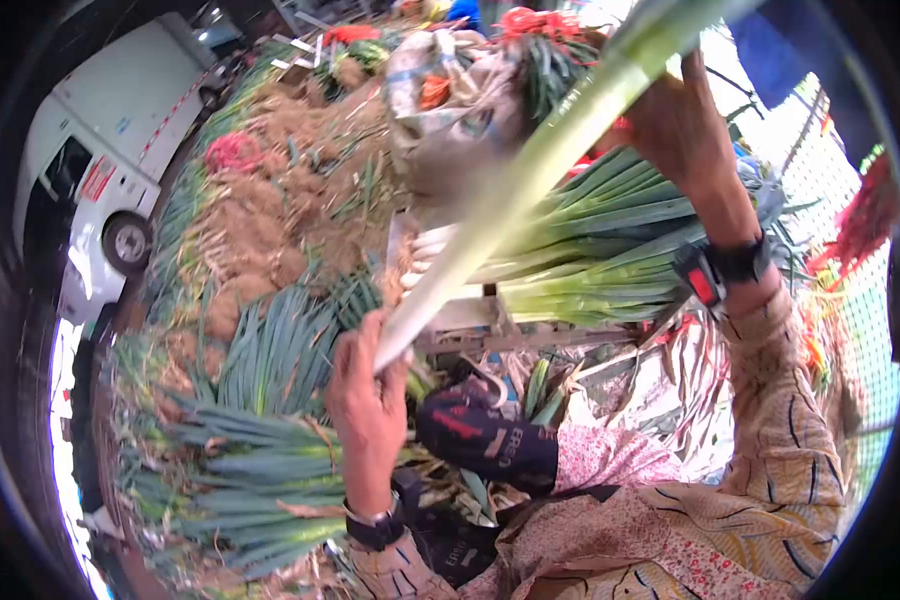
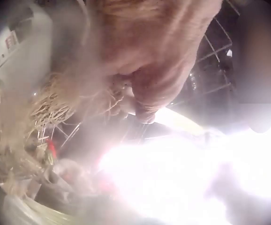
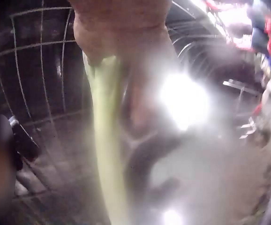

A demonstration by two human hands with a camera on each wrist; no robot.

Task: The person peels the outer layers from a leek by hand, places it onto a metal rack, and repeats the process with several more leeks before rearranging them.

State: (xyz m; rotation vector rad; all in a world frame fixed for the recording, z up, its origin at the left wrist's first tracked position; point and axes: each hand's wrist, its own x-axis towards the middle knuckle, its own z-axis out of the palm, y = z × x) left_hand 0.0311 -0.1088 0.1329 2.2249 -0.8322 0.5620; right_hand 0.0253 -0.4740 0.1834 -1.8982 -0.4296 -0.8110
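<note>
Held leek (image 1: 470,245): smooth, glossy along the pale stalk. Roots (image 1: 260,200): rough, dry, fibrous. Leek leaves (image 1: 270,350) at lower left: smooth, mostly matt. Sack (image 1: 415,90): creased, plastic-looking weave. Truck (image 1: 135,85): smooth painted panels, metal by look; tyre (image 1: 128,242) dull, rubber-like. Sleeve (image 1: 785,420): soft, wrinkled printed cloth, matt. Wristband (image 1: 740,262): dark, plastic-looking. Wire grid (image 3: 41,56), right wrist view: thin metal; sheen blurred.

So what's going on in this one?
A person holds up a long leek with a white stem and green top: the left hand grips its white end, the right hand its greener part. Beneath it, more green-leaved leeks lie side by side. A white truck stands off to the left.
</note>
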